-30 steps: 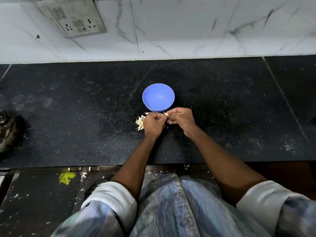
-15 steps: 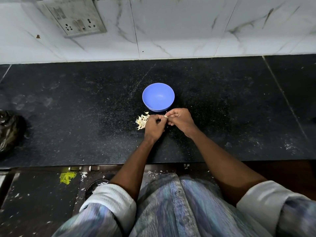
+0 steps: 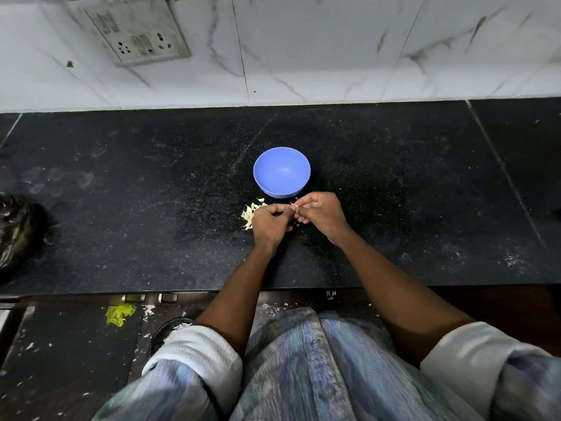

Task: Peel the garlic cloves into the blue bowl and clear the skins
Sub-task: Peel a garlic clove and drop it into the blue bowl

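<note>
I see left hand (image 3: 268, 221) pinching small pale garlic clove (image 3: 293, 205) | right hand (image 3: 321, 212) pinching its skin | round blue plastic bowl (image 3: 281, 172) just beyond, ready for drop

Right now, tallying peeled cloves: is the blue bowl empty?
Empty: the blue bowl shows only bare blue inside, no cloves.

hands (image 3: 299, 215) pinching garlic clove (image 3: 293, 205), blue bowl (image 3: 281, 172)

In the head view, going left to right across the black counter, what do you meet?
Dark bag at the left edge → pile of garlic skins → left hand → garlic clove pinched between both hands → right hand.
</note>
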The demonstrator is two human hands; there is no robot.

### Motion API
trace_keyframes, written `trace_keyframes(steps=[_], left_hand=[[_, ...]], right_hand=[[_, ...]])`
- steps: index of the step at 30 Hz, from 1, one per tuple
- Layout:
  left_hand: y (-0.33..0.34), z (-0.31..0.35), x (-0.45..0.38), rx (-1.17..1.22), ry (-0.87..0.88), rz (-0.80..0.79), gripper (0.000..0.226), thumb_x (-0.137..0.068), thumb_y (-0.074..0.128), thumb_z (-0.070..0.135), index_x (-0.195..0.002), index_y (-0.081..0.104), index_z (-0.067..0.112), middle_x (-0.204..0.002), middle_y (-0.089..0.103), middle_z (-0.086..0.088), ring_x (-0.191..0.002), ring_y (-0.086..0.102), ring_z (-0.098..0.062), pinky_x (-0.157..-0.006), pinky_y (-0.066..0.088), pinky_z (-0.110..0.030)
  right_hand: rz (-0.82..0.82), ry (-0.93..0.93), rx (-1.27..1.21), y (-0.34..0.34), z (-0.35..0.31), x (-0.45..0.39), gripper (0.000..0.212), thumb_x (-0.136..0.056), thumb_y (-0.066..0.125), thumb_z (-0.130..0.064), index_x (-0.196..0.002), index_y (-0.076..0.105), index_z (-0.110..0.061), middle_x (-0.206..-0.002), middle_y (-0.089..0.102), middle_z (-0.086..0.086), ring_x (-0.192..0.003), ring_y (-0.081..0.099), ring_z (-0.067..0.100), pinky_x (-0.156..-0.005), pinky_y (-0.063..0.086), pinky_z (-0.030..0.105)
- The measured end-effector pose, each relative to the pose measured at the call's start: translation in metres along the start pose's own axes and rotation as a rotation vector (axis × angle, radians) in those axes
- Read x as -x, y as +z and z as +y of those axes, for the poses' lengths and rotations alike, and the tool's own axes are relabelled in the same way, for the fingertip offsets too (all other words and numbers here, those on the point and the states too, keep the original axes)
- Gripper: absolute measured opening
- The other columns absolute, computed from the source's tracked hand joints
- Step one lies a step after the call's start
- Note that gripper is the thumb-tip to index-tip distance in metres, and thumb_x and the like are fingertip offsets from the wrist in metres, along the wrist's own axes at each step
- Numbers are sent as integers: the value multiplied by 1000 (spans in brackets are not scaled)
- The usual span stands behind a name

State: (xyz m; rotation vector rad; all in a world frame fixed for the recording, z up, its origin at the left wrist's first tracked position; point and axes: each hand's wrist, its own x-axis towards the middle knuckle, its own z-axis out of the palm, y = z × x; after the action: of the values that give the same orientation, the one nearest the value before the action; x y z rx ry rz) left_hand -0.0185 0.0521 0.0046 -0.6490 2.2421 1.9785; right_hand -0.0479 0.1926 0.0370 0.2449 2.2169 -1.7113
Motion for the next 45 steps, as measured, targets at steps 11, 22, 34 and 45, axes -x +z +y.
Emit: trace_keyframes(steps=[11, 22, 34, 45], left_hand=[[-3, 1, 2, -377, 226, 34, 24, -94, 70, 14, -78, 69, 32, -79, 75, 10, -71, 72, -12, -71, 62, -34], [-4, 9, 3, -115, 50, -10, 11, -95, 77, 17, -85, 83, 16, -76, 79, 1, -67, 73, -15, -69, 67, -43], [-1, 10, 2, -384, 159, 40, 18, -92, 72, 18, -78, 81, 23, -65, 74, 12, -61, 71, -13, -63, 62, -35], [0, 19, 7, -517, 168, 78, 15, -83, 74, 26, -68, 75, 27, -63, 69, 18, -66, 69, -6, -64, 55, -27]], right_hand=[[-86, 62, -53, -5, -1, -1, 14, -89, 66, 5, -99, 74, 1, -80, 77, 17, -68, 70, 18, -66, 58, 26], [-57, 33, -37, -5, 4, -4, 13, -87, 75, 1, -100, 74, 1, -81, 77, 17, -67, 72, 19, -65, 59, 27], [-39, 37, -10, -5, 3, -6, 15, -86, 72, 5, -100, 75, 2, -82, 77, 18, -69, 73, 21, -68, 62, 27], [-47, 55, -30, -4, 9, -8, 12, -89, 71, 0, -100, 75, -2, -86, 77, 15, -70, 70, 17, -71, 61, 28]])
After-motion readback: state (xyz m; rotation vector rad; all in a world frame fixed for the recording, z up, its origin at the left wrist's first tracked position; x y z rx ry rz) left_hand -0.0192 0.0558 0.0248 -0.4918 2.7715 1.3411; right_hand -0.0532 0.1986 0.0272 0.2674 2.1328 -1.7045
